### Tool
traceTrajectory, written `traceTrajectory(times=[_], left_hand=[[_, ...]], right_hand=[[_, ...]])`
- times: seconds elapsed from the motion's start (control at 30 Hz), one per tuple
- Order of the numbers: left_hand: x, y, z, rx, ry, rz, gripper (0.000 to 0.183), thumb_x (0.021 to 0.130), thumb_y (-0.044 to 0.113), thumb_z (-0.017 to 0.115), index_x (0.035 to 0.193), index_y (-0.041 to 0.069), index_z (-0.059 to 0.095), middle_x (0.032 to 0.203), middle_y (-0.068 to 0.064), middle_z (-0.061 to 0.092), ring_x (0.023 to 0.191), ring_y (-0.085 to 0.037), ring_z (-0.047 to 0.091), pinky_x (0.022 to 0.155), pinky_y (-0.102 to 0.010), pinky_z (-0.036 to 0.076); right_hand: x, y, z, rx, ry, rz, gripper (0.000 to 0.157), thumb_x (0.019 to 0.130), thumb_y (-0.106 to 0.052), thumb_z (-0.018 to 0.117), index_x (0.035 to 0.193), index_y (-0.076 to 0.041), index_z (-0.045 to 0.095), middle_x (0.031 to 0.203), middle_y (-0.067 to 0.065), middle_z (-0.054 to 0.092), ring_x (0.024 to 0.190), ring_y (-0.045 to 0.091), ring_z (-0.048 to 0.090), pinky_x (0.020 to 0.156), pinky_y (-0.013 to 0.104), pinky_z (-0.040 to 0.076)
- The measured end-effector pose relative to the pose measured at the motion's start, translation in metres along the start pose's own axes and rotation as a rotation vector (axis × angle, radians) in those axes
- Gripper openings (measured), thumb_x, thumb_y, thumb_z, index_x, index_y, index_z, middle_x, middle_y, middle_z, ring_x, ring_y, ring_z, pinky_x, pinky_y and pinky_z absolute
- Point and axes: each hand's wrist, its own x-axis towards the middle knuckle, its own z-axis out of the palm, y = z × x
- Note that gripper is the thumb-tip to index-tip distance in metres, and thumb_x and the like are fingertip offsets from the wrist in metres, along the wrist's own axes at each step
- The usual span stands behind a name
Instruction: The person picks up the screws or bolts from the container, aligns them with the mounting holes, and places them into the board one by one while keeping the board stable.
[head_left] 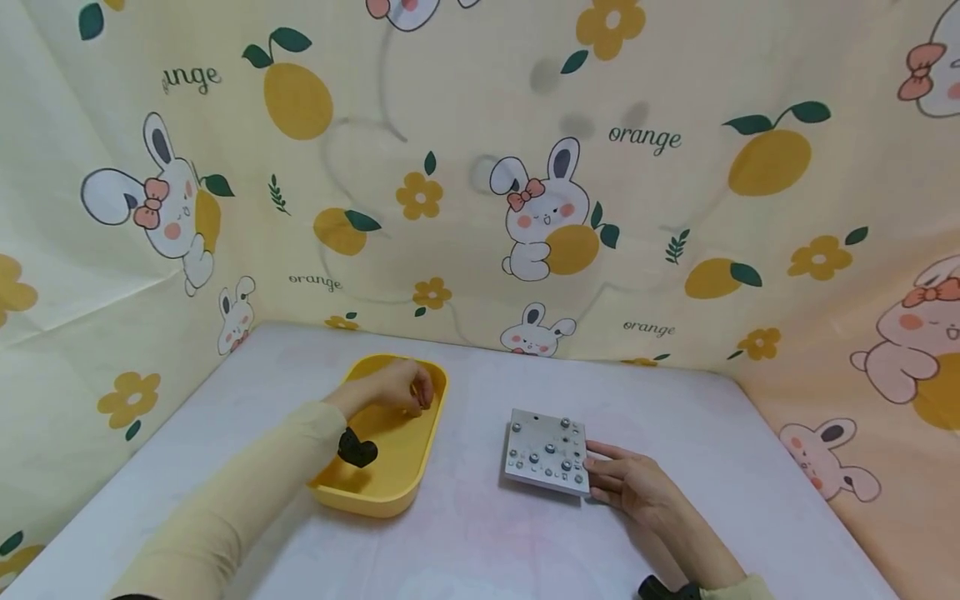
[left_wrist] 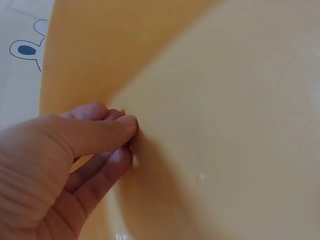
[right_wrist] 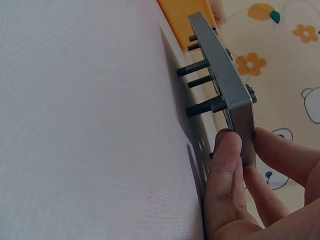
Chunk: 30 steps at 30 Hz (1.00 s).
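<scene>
My left hand [head_left: 397,387] reaches into the yellow tray [head_left: 375,507], down near its far right corner. Its thumb and fingertips are drawn together close over the tray floor in the left wrist view; I cannot tell whether something small is between them. At the right, my right hand [head_left: 637,487] holds a square metal plate [head_left: 536,450] by its right edge, thumb on one face and fingers on the other. Several bolts [head_left: 551,448] sit in the plate's holes, and their threaded shanks [right_wrist: 202,107] stick out underneath, over the table.
A white-covered table [head_left: 480,533] bears the tray at left and the plate at right. Behind and at both sides hangs a printed curtain [head_left: 465,167] with rabbits and oranges. A black wrist camera [head_left: 356,450] on the left wrist hangs over the tray.
</scene>
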Motion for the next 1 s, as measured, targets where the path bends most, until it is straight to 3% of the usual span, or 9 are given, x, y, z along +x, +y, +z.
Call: traceTrajectory(times=[0.73, 0.9, 1.0], left_hand=[[-0.009, 0.000, 0.004, 0.128, -0.038, 0.105, 0.017, 0.079, -0.009, 0.076, 0.087, 0.003, 0.067, 0.080, 0.000, 0.065, 0.073, -0.009, 0.057, 0.070, -0.022, 0.051], [-0.015, 0.000, 0.000, 0.130, -0.006, 0.129, 0.013, 0.082, -0.008, 0.071, 0.089, 0.002, 0.067, 0.082, -0.001, 0.066, 0.075, -0.011, 0.058, 0.072, -0.025, 0.052], [-0.021, 0.004, -0.006, 0.093, 0.051, 0.140, 0.009, 0.086, -0.007, 0.067, 0.092, 0.000, 0.067, 0.086, -0.002, 0.066, 0.079, -0.011, 0.059, 0.076, -0.027, 0.052]], right_hand=[[0.000, 0.001, 0.002, 0.007, 0.014, -0.005, 0.063, 0.084, -0.002, 0.075, 0.140, 0.002, 0.049, 0.107, 0.017, 0.070, 0.086, 0.028, 0.070, 0.070, 0.033, 0.057], [0.000, 0.001, 0.001, 0.007, 0.006, -0.006, 0.063, 0.084, -0.002, 0.075, 0.141, 0.002, 0.049, 0.107, 0.017, 0.070, 0.085, 0.027, 0.070, 0.070, 0.032, 0.057], [0.001, 0.001, 0.001, 0.007, 0.000, -0.005, 0.064, 0.084, -0.003, 0.075, 0.142, 0.001, 0.048, 0.107, 0.017, 0.070, 0.085, 0.026, 0.070, 0.070, 0.032, 0.057]])
